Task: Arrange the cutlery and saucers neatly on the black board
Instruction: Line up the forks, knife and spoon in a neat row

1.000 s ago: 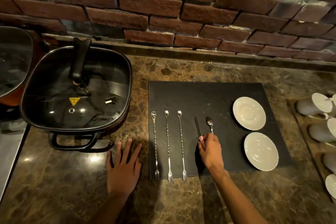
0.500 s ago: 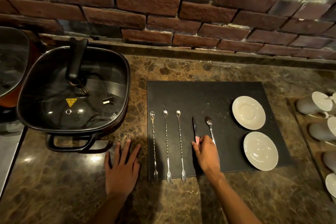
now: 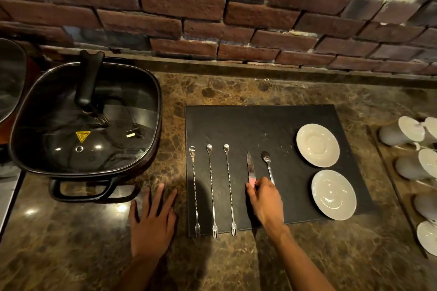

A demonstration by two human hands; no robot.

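The black board lies on the marble counter. Three long twisted bar spoons with fork ends lie side by side on its left part. Right of them are a knife with a pink handle and a small teaspoon, both pointing away from me. Two white saucers sit on the board's right side, one behind the other. My right hand pinches the knife's handle and covers the teaspoon's handle end. My left hand rests flat on the counter left of the board.
A black square electric pot with a glass lid stands at the left, close to the board's edge. White cups lie on a tray at the far right. A brick wall runs along the back of the counter.
My right hand has slid from the teaspoon's handle to the knife's handle and drawn back a little. The knife now lies a bit further from the teaspoon. My left hand stays put.
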